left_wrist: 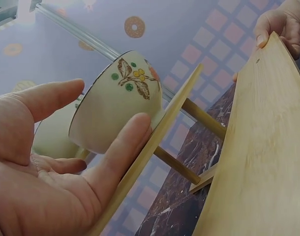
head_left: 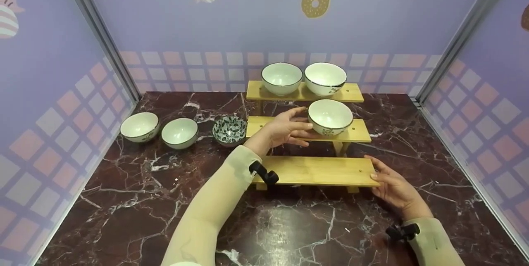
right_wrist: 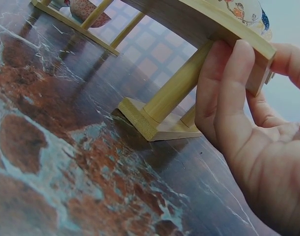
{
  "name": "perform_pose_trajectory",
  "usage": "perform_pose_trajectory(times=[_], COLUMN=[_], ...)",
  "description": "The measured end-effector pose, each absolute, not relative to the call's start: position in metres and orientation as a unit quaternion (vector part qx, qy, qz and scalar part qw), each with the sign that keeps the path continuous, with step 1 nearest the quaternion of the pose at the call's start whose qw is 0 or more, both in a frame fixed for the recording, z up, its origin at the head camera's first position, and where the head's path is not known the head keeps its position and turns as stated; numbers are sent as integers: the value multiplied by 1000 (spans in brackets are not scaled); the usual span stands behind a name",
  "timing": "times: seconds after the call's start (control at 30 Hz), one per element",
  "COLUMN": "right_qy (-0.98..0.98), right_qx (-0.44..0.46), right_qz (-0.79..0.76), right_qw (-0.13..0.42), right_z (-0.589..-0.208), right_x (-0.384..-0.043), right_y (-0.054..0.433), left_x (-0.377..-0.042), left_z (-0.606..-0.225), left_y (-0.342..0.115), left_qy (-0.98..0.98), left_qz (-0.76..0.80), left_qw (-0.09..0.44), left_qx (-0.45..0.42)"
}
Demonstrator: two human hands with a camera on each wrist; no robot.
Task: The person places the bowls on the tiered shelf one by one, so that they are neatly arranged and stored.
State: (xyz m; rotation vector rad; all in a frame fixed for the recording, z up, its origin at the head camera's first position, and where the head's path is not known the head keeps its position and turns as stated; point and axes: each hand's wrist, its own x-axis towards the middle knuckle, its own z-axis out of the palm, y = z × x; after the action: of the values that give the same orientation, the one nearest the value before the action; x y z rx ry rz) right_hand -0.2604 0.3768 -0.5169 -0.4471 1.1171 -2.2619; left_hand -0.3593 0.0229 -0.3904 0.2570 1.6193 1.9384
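Yellow-wood three-tier stand [head_left: 318,171] on dark veined worktop [head_left: 124,224]. Floral white bowl [head_left: 330,115] on stand's middle tier, right of centre. Hands: left hand [head_left: 285,127] beside that bowl's left side, fingers spread wide, fairly straight; firm contact unclear. Right hand [head_left: 392,187] grips right end of stand's lowest tier, thumb above, fingers beneath. Two bowls [head_left: 282,78] side by side on stand's top tier. Leaf-patterned bowl [head_left: 229,131] just left of stand; two pale bowls [head_left: 179,134] farther left.

Leaf-patterned white bowl [head_left: 330,115], yellow rack [head_left: 316,171]
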Motion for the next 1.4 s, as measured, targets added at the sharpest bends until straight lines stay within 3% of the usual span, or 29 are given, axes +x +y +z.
perform_pose_trajectory(times=[0.73,1.4], right_qy=[398,403], right_qx=[-171,-178], right_qz=[-855,-850], right_qw=[285,290], right_z=[-519,-517], right_x=[-261,-261], right_y=[377,377], left_x=[-335,-309], left_z=[-396,-406], left_y=[-21,-89], left_qy=[612,628], left_qz=[731,727], left_qw=[271,229], left_qx=[132,160])
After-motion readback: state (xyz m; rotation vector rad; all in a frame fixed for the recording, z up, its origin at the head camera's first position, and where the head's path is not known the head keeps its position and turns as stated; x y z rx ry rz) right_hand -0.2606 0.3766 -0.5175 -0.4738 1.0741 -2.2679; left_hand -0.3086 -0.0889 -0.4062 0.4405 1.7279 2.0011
